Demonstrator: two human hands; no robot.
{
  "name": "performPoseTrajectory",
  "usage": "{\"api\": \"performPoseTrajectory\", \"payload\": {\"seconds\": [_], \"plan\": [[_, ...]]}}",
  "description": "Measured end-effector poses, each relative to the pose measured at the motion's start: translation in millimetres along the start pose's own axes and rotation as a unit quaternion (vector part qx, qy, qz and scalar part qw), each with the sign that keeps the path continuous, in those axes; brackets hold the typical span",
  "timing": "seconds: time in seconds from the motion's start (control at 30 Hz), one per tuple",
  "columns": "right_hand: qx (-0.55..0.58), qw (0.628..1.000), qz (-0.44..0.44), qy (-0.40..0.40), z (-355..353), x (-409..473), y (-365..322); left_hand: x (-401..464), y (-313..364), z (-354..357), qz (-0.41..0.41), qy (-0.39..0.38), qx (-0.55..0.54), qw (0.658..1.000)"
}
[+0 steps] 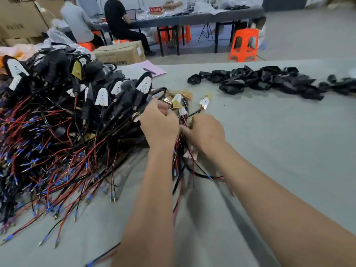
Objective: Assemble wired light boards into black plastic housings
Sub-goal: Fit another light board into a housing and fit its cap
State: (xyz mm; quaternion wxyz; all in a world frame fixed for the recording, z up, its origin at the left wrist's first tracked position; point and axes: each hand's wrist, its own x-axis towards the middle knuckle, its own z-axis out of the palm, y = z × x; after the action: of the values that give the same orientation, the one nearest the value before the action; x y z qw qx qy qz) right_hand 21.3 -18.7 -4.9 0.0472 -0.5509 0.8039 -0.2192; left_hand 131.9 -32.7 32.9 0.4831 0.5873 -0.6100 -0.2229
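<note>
Both hands, left hand and right hand, are curling around the bunch of red and black wires at the frame's middle.

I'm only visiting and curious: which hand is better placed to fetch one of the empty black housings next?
Probably the right hand. The empty black housings lie on the table's far right, on that hand's side. The left hand grips the bundle of wired boards beside the big pile on the left.

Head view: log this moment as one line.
stage: gathering wired boards | left hand: holds wire bundle | right hand: holds wire bundle | empty housings: piled far right | assembled pile: left
</note>
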Motion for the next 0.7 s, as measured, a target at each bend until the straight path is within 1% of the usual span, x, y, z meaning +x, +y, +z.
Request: {"api": "performPoseTrajectory", "payload": {"seconds": [0.07, 0.13, 0.23, 0.3, 0.33, 0.4, 0.43, 0.5, 0.57, 0.7], "plan": [[0.005, 0.998, -0.011, -0.054, 1, -6, 5, -6, 1, 15, -0.037, -0.066, 0.021, 0.997], [0.048, 0.996, -0.007, -0.078, 0, -6, 9, -10, 0, 26, -0.061, -0.103, 0.042, 0.992], [0.128, 0.988, 0.021, -0.087, -9, -3, 22, -15, 1, 35, -0.070, -0.105, 0.058, 0.990], [0.227, 0.970, 0.044, -0.072, -15, -4, 33, -15, 1, 40, -0.064, -0.107, 0.069, 0.990], [0.298, 0.951, 0.056, -0.062, -20, -6, 40, -15, 2, 44, -0.063, -0.115, 0.057, 0.990], [0.442, 0.893, 0.076, -0.041, -30, -10, 52, -20, 6, 54, -0.055, -0.134, 0.014, 0.989], [0.488, 0.869, 0.079, -0.023, -35, -12, 58, -25, 11, 60, -0.049, -0.141, -0.007, 0.989], [0.563, 0.821, 0.088, 0.013, -45, -16, 75, -38, 22, 76, -0.049, -0.164, -0.066, 0.983], [0.642, 0.759, 0.107, 0.036, -56, -20, 95, -55, 37, 93, -0.060, -0.195, -0.134, 0.970], [0.748, 0.648, 0.134, 0.053, -84, -32, 146, -92, 61, 132, -0.045, -0.266, -0.137, 0.953]]}}
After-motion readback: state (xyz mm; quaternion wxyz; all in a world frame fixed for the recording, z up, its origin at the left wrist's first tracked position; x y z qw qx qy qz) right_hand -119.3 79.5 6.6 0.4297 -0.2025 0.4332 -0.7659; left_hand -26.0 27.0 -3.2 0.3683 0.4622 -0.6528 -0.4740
